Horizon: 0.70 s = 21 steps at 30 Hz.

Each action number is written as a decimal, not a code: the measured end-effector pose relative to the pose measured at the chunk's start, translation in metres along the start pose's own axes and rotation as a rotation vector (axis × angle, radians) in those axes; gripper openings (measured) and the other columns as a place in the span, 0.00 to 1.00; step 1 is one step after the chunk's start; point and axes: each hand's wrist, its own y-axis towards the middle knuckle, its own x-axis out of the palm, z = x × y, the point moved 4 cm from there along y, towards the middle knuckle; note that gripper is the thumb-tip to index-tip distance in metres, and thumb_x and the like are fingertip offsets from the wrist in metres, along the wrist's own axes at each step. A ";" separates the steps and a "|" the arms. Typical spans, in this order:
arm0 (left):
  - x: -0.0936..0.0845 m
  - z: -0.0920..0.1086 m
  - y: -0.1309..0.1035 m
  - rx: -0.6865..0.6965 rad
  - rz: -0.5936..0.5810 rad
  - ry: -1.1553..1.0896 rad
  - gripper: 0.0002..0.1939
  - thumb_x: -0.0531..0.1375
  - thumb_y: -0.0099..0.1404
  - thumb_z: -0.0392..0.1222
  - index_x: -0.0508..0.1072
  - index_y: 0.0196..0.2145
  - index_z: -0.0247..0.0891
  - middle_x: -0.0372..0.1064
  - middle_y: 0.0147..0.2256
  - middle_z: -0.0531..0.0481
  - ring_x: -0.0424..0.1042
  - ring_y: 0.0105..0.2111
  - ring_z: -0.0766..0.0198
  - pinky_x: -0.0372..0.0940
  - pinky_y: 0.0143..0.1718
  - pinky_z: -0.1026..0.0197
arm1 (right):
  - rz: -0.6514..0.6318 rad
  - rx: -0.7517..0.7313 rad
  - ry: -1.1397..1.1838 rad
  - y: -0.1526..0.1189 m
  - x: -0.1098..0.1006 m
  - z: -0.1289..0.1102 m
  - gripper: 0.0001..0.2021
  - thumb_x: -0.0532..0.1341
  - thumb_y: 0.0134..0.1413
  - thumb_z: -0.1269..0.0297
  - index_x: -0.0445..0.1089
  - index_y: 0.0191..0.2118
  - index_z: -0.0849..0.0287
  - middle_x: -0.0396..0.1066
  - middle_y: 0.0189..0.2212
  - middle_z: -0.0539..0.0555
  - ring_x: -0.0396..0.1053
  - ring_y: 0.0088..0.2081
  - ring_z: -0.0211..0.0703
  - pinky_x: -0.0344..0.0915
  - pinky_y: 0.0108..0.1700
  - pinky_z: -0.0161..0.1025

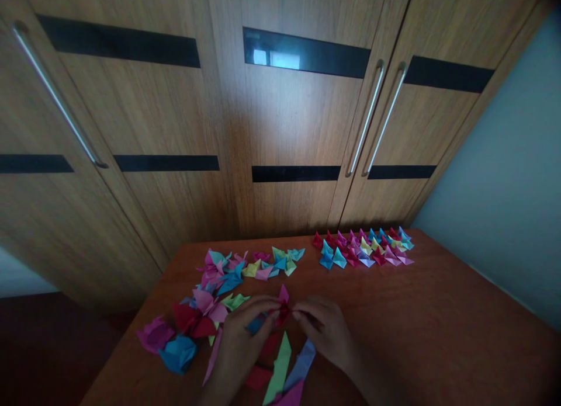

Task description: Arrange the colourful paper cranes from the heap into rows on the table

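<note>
Between my hands stands a small red and pink origami piece [284, 305], its pink point upward. My left hand [245, 330] pinches its left side with thumb and fingertips. From the other side, my right hand [326, 327] grips it with thumb and forefinger. Below them lie a green folded paper strip [279, 362], a lavender strip [301, 362] and a magenta piece [291, 394]. Red folded paper [258, 377] is partly hidden by my left wrist. Near my left hand is a pink and red paper flower shape [208, 306]. The held piece's exact fold is too dim to make out.
Several small pointed origami pieces [362, 248] stand in rows at the table's back right. Looser colourful folded papers [228, 271] spread along the back left, with a blue one [179, 354] near the left edge. Behind the brown table [421, 336] rises a wooden wardrobe [289, 120].
</note>
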 end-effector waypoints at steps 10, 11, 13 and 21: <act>0.007 -0.024 -0.005 -0.334 -0.027 -0.248 0.13 0.60 0.61 0.45 0.75 0.42 0.39 0.77 0.38 0.48 0.76 0.37 0.58 0.72 0.38 0.58 | 0.031 0.026 -0.035 0.001 -0.007 0.007 0.09 0.56 0.59 0.62 0.73 0.34 0.55 0.72 0.26 0.50 0.68 0.27 0.36 0.63 0.30 0.31; 0.007 -0.024 -0.005 -0.337 -0.020 -0.237 0.14 0.59 0.61 0.46 0.74 0.43 0.40 0.77 0.39 0.47 0.76 0.38 0.57 0.71 0.39 0.57 | 0.047 0.018 -0.055 0.001 -0.011 0.010 0.10 0.56 0.59 0.62 0.73 0.34 0.55 0.73 0.27 0.51 0.68 0.28 0.37 0.63 0.31 0.32; 0.005 -0.023 -0.004 -0.329 0.000 -0.188 0.14 0.59 0.61 0.47 0.74 0.43 0.40 0.76 0.40 0.47 0.76 0.39 0.57 0.71 0.40 0.57 | 0.134 0.022 -0.096 0.001 -0.028 0.021 0.10 0.56 0.59 0.62 0.74 0.35 0.55 0.74 0.29 0.52 0.69 0.29 0.38 0.65 0.32 0.33; 0.005 -0.009 -0.003 -0.223 -0.049 -0.041 0.12 0.57 0.62 0.46 0.76 0.41 0.43 0.77 0.37 0.49 0.76 0.37 0.58 0.71 0.39 0.58 | 0.712 0.412 -0.345 -0.036 -0.182 0.134 0.21 0.56 0.53 0.48 0.75 0.38 0.61 0.77 0.33 0.59 0.73 0.32 0.46 0.67 0.35 0.37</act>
